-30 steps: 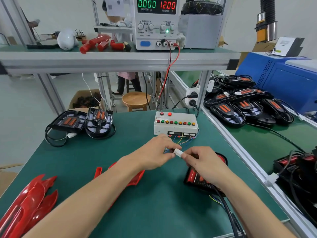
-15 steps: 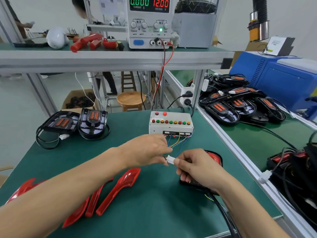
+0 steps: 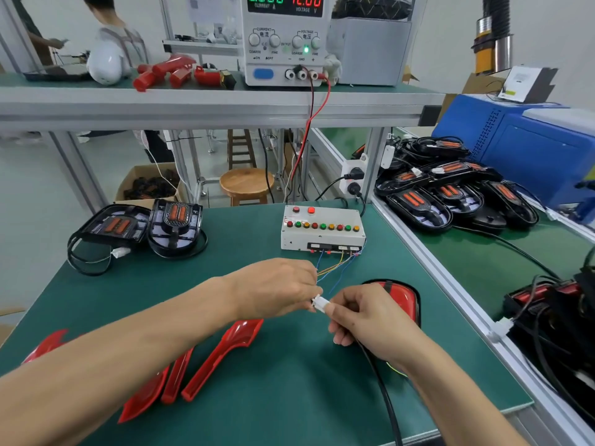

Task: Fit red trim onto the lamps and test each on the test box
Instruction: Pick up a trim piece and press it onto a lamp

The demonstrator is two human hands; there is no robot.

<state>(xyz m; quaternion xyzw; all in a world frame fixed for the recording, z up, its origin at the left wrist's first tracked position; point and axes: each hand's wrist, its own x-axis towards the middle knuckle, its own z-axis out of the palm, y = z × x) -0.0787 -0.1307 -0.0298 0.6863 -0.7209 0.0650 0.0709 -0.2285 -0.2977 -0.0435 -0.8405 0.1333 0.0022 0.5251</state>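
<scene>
At the near centre of the desk (image 3: 289, 397), one lamp (image 3: 401, 296) with red trim fitted lies under the right hand (image 3: 363, 320). Testing appears in progress: the supply reads zero current. Two untrimmed lamps (image 3: 138, 228) wait far left; loose trims (image 3: 222, 358) lie near left. The left hand (image 3: 277, 292), fingers curled, holds the test box (image 3: 322, 230) leads. The right hand pinches the white connector (image 3: 319, 302) between them.

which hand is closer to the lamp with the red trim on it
Right. The right hand overlaps the red-trimmed lamp from its left; the left hand sits farther left, apart from it.
</scene>
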